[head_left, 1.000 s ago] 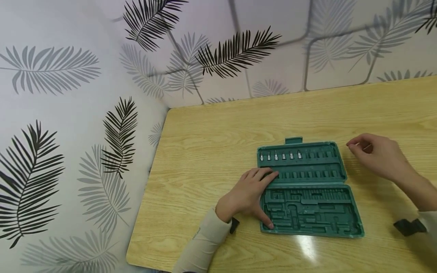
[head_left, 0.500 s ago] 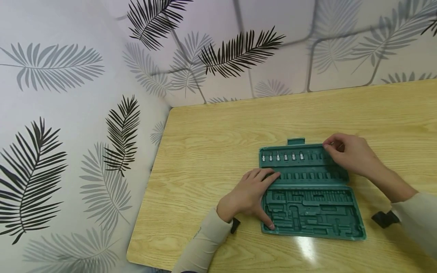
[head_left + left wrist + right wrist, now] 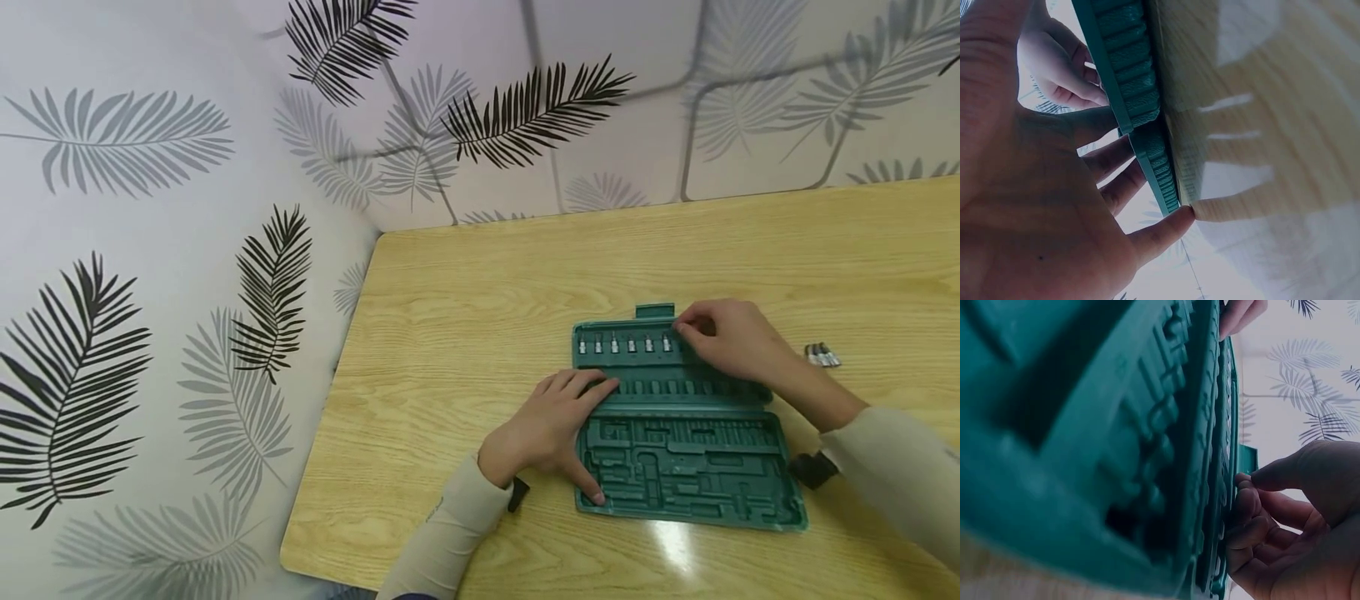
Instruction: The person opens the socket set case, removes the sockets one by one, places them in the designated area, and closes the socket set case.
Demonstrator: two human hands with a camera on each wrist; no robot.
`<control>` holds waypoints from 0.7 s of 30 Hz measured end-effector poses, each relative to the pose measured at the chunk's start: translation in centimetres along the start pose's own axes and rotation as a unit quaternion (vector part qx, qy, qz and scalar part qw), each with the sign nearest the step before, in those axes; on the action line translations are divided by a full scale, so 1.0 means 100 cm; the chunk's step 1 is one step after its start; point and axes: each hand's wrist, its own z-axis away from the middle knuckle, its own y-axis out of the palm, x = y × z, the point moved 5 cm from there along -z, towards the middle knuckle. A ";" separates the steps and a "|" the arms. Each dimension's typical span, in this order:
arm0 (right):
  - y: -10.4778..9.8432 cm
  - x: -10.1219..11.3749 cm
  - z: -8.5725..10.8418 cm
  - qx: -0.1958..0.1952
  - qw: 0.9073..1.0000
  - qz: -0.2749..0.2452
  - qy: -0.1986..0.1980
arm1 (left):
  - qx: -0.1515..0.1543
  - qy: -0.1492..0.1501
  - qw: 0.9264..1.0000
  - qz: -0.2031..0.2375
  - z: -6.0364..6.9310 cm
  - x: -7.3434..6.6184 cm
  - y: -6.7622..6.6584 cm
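A green plastic tool case (image 3: 660,372) lies unfolded on the table, also close up in the right wrist view as a ridged green tray (image 3: 1085,437). Several silver bit sockets (image 3: 632,345) stand in the left part of its upper row. My left hand (image 3: 551,425) rests on the case's left side, fingers spread over the upper half and thumb at the lower corner. At the upper row, just right of the last socket, the thumb and forefinger of my right hand (image 3: 731,337) pinch a small bit socket, almost wholly hidden by the fingertips.
Several loose bit sockets (image 3: 822,355) lie together on the wooden table (image 3: 465,317), right of the case. The case's latch tab (image 3: 655,311) sticks out at its far edge. A wall with leaf patterns (image 3: 540,108) borders the table behind and at left.
My right hand has moved left from beside the case to the upper row, uncovering the loose sockets on the table. The left hand has stayed on the case.
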 end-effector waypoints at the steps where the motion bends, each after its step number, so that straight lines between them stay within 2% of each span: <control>1: 0.002 0.001 -0.001 0.003 1.000 0.002 -0.002 | 0.000 0.000 1.000 0.001 0.000 0.000 0.000; 15: 0.011 0.000 -0.005 0.033 0.999 0.011 0.003 | 0.005 -0.002 1.000 0.002 0.000 -0.002 -0.001; 21: 0.011 0.001 -0.007 0.045 0.999 -0.011 -0.010 | 0.006 -0.006 1.000 0.003 0.000 -0.002 -0.001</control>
